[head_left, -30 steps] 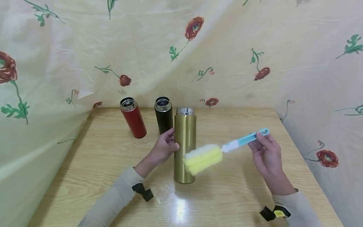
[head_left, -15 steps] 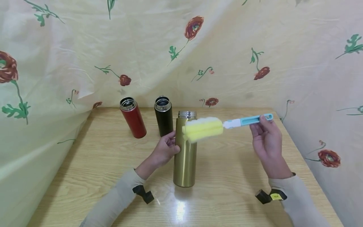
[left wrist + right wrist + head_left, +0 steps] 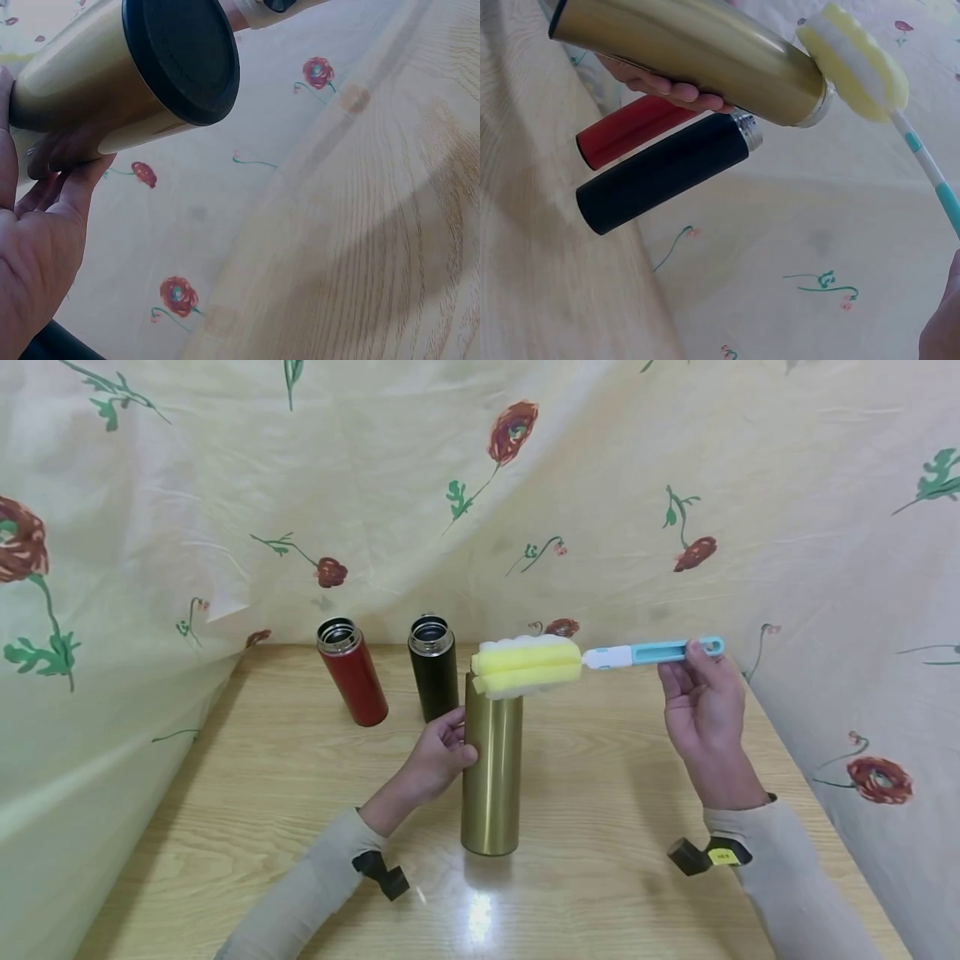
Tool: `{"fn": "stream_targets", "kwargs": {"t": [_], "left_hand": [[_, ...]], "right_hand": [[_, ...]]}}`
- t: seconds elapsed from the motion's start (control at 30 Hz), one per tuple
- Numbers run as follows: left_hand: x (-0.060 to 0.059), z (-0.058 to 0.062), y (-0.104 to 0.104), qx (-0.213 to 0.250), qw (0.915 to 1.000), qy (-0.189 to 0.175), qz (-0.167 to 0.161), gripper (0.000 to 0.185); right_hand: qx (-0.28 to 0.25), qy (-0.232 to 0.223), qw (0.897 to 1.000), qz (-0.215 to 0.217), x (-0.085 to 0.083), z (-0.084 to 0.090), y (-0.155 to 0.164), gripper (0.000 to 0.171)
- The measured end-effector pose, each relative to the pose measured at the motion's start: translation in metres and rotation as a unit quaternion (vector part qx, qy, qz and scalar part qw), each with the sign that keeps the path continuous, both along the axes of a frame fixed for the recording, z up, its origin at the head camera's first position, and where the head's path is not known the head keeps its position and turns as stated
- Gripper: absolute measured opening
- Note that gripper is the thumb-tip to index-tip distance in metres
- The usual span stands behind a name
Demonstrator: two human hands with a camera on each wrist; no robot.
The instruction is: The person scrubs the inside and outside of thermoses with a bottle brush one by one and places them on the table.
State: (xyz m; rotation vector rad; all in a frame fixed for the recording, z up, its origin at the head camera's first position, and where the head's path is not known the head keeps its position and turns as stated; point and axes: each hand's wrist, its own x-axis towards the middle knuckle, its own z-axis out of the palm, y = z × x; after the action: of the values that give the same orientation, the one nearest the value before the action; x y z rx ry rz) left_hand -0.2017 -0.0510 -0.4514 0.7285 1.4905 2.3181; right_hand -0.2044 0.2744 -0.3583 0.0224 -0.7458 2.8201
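My left hand (image 3: 433,762) grips a gold thermos flask (image 3: 491,777) by its left side, thumb across the front. The flask is raised off the table; its black base (image 3: 184,60) shows in the left wrist view. In my right hand (image 3: 707,718) a bottle brush (image 3: 528,667) is pinched near the end of its blue and white handle (image 3: 660,652). The brush's yellow and white sponge head lies sideways across the top of the flask, hiding its mouth in the head view. In the right wrist view the sponge is right at the flask's steel neck (image 3: 815,109).
A red flask (image 3: 354,685) and a black flask (image 3: 435,685) stand lidless towards the back left of the wooden table (image 3: 600,852). A flowered cloth (image 3: 375,485) hangs behind the table and along both sides.
My right hand has raised the brush from in front of the flask's body to its top, turning it nearly level. The gold flask has shifted only slightly in my left hand.
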Motion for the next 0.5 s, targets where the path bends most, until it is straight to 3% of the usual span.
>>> {"fn": "stream_targets", "kwargs": {"t": [0.17, 0.5], "left_hand": [[0.0, 0.0, 0.0, 0.007, 1.0, -0.001, 0.0, 0.123], [0.0, 0.003, 0.0, 0.046, 0.9987, -0.012, 0.015, 0.122]], "right_hand": [[-0.002, -0.022, 1.0, 0.01, 0.006, -0.007, 0.002, 0.01], [0.035, -0.016, 0.999, 0.036, 0.023, -0.026, 0.007, 0.012]]}}
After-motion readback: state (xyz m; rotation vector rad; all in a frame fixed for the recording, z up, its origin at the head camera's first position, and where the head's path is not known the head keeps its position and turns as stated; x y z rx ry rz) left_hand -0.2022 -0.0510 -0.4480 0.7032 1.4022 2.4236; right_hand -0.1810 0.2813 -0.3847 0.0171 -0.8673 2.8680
